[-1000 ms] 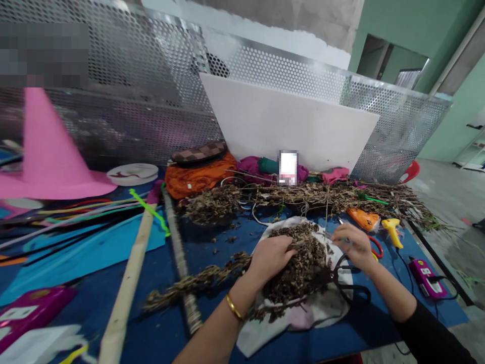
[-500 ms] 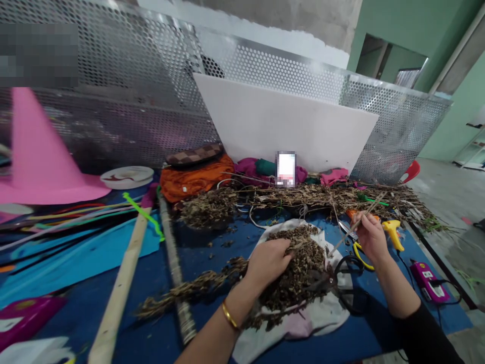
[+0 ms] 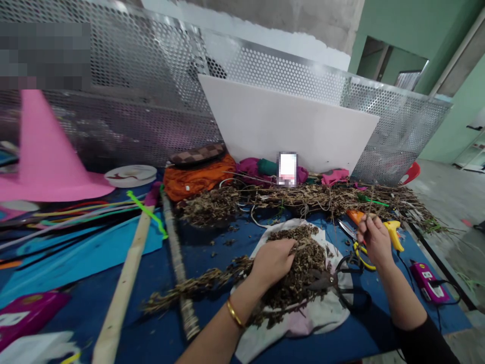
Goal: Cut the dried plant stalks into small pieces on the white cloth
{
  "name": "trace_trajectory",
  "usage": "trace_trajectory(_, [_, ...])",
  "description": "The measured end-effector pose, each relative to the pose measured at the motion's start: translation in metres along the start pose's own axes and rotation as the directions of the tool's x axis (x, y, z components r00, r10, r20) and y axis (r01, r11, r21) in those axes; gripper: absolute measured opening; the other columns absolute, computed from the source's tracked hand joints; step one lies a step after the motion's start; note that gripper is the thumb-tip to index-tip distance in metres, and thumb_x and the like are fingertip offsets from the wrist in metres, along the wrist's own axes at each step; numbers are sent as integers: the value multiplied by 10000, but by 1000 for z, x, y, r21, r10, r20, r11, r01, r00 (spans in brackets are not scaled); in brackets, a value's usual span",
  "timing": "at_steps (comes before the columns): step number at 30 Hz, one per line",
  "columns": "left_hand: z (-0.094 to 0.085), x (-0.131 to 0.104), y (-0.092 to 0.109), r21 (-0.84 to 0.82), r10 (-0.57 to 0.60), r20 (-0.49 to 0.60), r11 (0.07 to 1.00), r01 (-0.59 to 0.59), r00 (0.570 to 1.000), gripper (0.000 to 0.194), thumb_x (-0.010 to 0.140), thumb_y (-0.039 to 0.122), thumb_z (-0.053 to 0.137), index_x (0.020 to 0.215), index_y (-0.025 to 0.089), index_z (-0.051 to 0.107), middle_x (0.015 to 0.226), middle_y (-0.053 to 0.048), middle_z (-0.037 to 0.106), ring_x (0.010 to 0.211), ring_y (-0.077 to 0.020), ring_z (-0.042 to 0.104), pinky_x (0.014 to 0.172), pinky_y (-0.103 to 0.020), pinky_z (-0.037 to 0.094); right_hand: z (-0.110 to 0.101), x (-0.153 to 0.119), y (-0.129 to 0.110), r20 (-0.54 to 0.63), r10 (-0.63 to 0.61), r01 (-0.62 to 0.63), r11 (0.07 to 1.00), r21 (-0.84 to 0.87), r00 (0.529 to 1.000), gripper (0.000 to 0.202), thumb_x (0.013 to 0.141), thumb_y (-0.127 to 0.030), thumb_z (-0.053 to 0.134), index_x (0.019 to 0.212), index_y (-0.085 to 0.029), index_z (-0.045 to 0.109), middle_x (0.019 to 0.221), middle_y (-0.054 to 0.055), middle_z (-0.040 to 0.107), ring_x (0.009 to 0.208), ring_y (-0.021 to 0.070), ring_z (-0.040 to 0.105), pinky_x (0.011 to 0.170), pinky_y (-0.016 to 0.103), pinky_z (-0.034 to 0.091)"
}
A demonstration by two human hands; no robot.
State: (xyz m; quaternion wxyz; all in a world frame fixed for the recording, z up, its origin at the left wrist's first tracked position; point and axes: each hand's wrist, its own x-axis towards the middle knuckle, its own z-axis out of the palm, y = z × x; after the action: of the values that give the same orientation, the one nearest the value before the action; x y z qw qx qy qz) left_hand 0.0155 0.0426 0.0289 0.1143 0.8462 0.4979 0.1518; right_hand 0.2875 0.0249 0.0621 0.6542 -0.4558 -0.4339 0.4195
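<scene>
My left hand (image 3: pixel 273 260), with its fingers closed, grips a bundle of dried plants (image 3: pixel 197 285) that sticks out to the left of the wrist; its fingertips are over a heap of dried plant bits (image 3: pixel 303 268). The heap lies on a pale cloth (image 3: pixel 322 323). To the right, my right hand (image 3: pixel 373 235) is raised, its fingers pinched on a thin dry stem (image 3: pixel 372 199) that points up. Black-handled scissors (image 3: pixel 329 280) lie partly open on the cloth's right side.
Yellow-handled scissors (image 3: pixel 364 257), a yellow glue gun (image 3: pixel 394 235) and a purple device (image 3: pixel 428 281) lie at the right. Dried branches (image 3: pixel 318 197) run along the back. A wooden stick (image 3: pixel 125 283) and a pink hat (image 3: pixel 49 151) are at the left.
My right hand has moved slightly right and down, and the stem in it has swung from slanting to nearly upright. My left hand has barely moved. The view has shifted slightly.
</scene>
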Motion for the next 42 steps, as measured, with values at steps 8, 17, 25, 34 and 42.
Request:
trace_trajectory(8, [-4, 0, 4, 77, -9, 42, 997, 6, 999, 192, 790, 221, 461, 917, 199, 603, 891, -67, 670, 858, -213, 614, 721, -296, 425, -28, 115, -22, -127, -187, -5, 543, -840, 974, 259, 798, -323, 414, 918, -191, 603, 718, 14, 541, 623, 127, 482, 566, 224, 370])
trace_trajectory(17, [-3, -1, 4, 36, -7, 52, 999, 5, 999, 192, 777, 216, 461, 926, 196, 580, 921, -72, 667, 887, -225, 608, 748, -320, 423, -13, 198, -43, 2, -228, 22, 85, -996, 974, 410, 734, -189, 522, 1140, -130, 518, 1124, 166, 516, 1001, 250, 492, 852, 348, 325])
trace_trajectory(25, [-16, -4, 5, -28, -49, 57, 998, 51, 997, 227, 782, 213, 448, 992, 180, 527, 903, -78, 656, 874, -228, 602, 740, -329, 420, 22, 82, -1, 323, -171, 331, 15, -944, 931, 226, 864, -340, 427, 962, -241, 605, 953, 26, 614, 838, 139, 547, 721, 215, 353])
trace_trajectory(34, [-13, -6, 10, 50, 77, 25, 996, -78, 997, 154, 823, 247, 477, 835, 187, 619, 837, -49, 619, 817, -195, 587, 697, -294, 405, 20, 10, 53, 124, 41, 124, 9, -992, 991, 189, 780, -331, 511, 699, -207, 629, 686, 28, 643, 656, 151, 574, 534, 222, 284])
trace_trajectory(42, [-7, -4, 10, 119, 87, -33, 989, -83, 996, 149, 839, 233, 484, 905, 204, 614, 820, -27, 605, 764, -169, 582, 613, -262, 379, 4, 16, 49, 127, -146, 152, 171, -974, 981, 268, 849, -352, 370, 822, -185, 578, 675, 18, 616, 599, 146, 553, 568, 229, 348])
